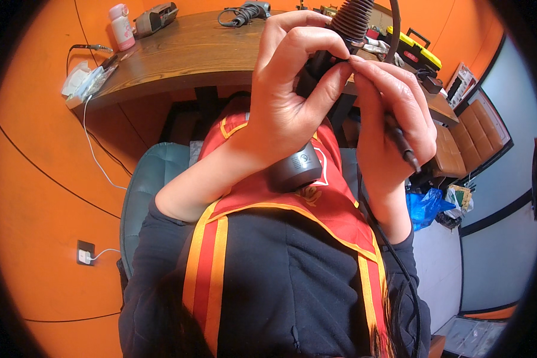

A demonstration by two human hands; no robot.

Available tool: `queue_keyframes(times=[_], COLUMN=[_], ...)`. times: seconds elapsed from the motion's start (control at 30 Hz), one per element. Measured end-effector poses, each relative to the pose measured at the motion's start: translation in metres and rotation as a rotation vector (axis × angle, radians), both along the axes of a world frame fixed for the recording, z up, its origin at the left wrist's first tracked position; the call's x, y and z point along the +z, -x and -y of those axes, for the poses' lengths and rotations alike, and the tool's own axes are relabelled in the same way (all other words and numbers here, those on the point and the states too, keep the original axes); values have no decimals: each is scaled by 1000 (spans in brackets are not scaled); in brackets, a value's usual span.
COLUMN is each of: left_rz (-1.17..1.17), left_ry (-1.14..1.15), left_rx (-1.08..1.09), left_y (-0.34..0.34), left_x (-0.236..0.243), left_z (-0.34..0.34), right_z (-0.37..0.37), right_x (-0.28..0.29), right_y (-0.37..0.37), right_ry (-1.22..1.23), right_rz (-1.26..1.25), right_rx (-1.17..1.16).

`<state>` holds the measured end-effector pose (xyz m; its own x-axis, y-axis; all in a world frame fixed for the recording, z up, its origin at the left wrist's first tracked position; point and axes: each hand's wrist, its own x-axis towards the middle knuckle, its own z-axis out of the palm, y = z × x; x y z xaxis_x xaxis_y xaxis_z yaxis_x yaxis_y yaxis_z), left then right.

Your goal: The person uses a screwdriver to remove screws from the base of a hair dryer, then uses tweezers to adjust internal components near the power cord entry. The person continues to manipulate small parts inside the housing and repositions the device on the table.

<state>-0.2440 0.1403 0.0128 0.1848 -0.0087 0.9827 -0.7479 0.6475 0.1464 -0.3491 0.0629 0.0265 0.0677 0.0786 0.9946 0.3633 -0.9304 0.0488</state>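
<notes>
My left hand [301, 89] is raised over the lap, thumb and index finger curled into a pinch at something small and dark that I cannot make out. The fingertips of my right hand [397, 113] meet it there, and a dark pen-shaped tool [403, 143] with a metal tip is held in that hand's curled fingers, tip downward. Just beyond the fingertips rises a black ribbed cone-shaped part [353, 21]. Behind my left hand and wrist, a black rounded cylinder [295, 170] shows its lower end; whether it joins the ribbed part is hidden.
A wooden desk [179, 53] stands ahead, bearing a pink-and-white bottle [122, 27], a grey corded tool [244, 13] and a yellow-and-black toolbox [420, 51]. A black cable [400, 256] runs along my right arm. A blue plastic bag [426, 209] lies at right.
</notes>
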Motion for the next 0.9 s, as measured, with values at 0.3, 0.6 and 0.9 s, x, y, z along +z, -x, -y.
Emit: queue_keyframes(times=[0.3,0.6,0.9], left_rz=[-15,209,289], left_ry=[-16,-94,-71], left_rx=[3,153,280], left_y=[2,-3,-7], left_x=[1,2,-1], left_z=[-3,-12,-16], right_z=[3,5,2], right_x=[1,2,5], right_y=[6,8,6], right_ry=[-292,-210,-161], right_rz=[-217,-205,-182], right_rx=[368,278,307])
